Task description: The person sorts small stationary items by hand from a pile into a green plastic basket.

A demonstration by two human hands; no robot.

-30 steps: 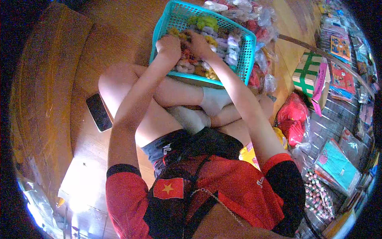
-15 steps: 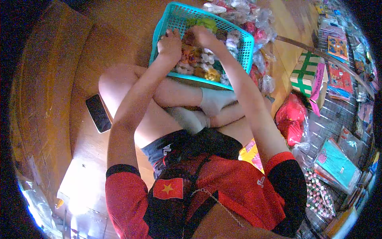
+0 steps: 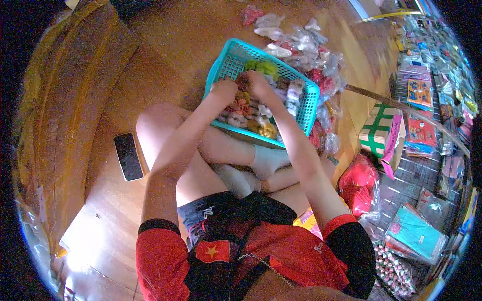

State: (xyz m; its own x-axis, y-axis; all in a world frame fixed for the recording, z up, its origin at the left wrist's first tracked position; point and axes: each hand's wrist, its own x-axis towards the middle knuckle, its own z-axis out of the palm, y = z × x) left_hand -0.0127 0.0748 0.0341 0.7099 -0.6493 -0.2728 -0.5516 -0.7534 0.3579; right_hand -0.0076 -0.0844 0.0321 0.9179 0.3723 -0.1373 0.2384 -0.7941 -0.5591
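A turquoise plastic basket [image 3: 312,108] with lattice walls stands on the floor in front of my crossed legs. Rows of soft, fuzzy bundles fill it: a lime green bundle [image 3: 263,68], an orange-brown bundle [image 3: 243,106], a golden one [image 3: 267,131], and grey and white ones [image 3: 294,93]. My left hand [image 3: 224,91] is closed at the basket's left side, over the bundles. Close to it, my right hand [image 3: 257,86] is also closed, above the middle of the basket and below the green bundle. Whatever the fingers of either hand grip is hidden.
Clear plastic bags [image 3: 301,47] of small goods lie behind and right of the basket. Right of my legs are a red bagged bundle [image 3: 359,185], a green-taped box [image 3: 376,131] and a rack of packaged goods [image 3: 422,130]. A phone [image 3: 128,156] lies to my left.
The view has shifted, so the basket sits lower in it. My left hand has come off the basket's left rim area, inward over the bundles and nearer my right hand; its fingers have curled.
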